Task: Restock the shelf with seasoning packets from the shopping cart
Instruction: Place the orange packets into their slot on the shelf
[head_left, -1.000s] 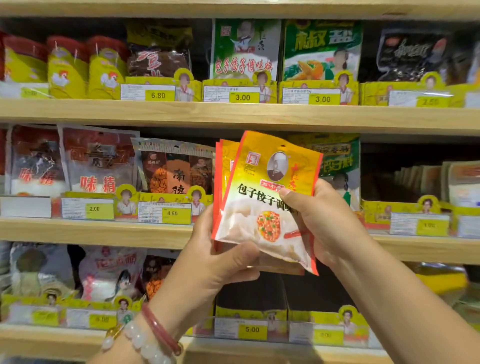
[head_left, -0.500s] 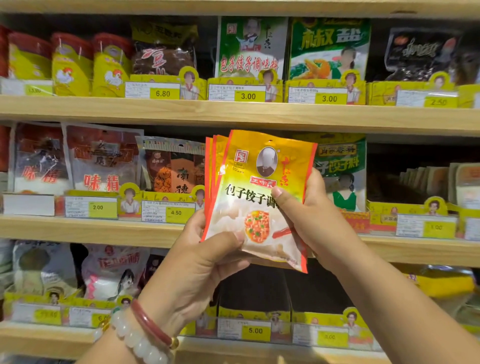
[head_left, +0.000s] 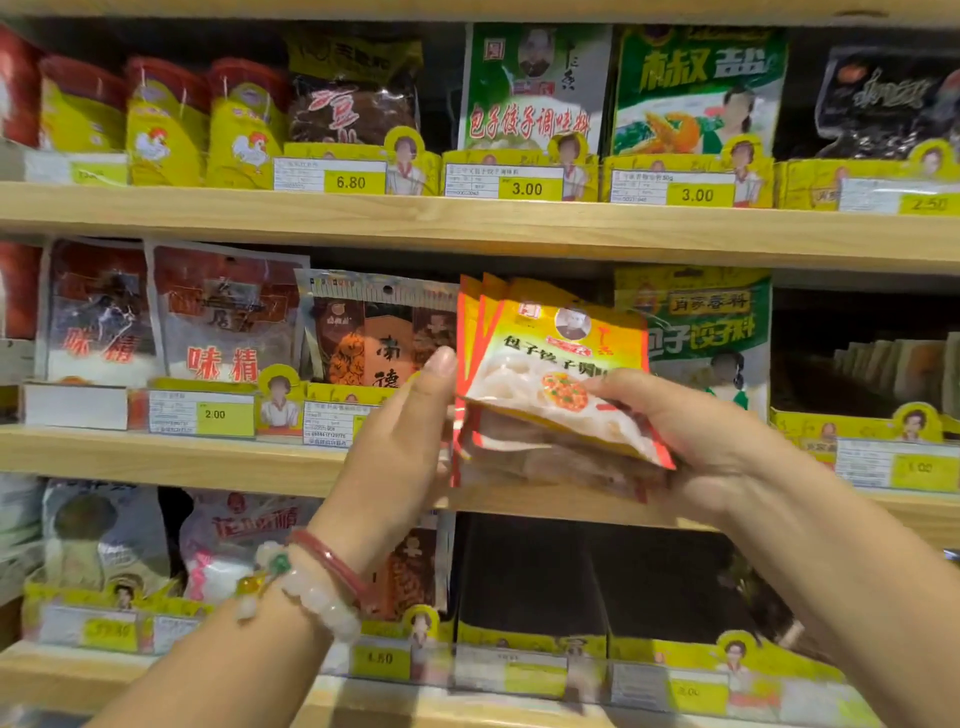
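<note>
A small stack of yellow and red seasoning packets (head_left: 550, 384) tilts back toward the middle shelf (head_left: 156, 457), tops leaning into the gap between a brown packet and a green one. My right hand (head_left: 691, 441) grips the stack from the right, thumb on the front packet. My left hand (head_left: 410, 431) is flat against the stack's left edge, fingers straight. The packets' lower part is hidden behind both hands. No shopping cart is in view.
Three wooden shelves hold packets behind yellow price-tag holders. A brown packet (head_left: 374, 332) stands left of the stack and a green packet (head_left: 701, 327) right of it. The upper shelf (head_left: 467, 223) overhangs the slot. A dark gap (head_left: 530, 571) lies below.
The stack has tipped from upright to leaning back and moved into the middle shelf slot. My left hand released its grasp and now presses flat against the left edge.
</note>
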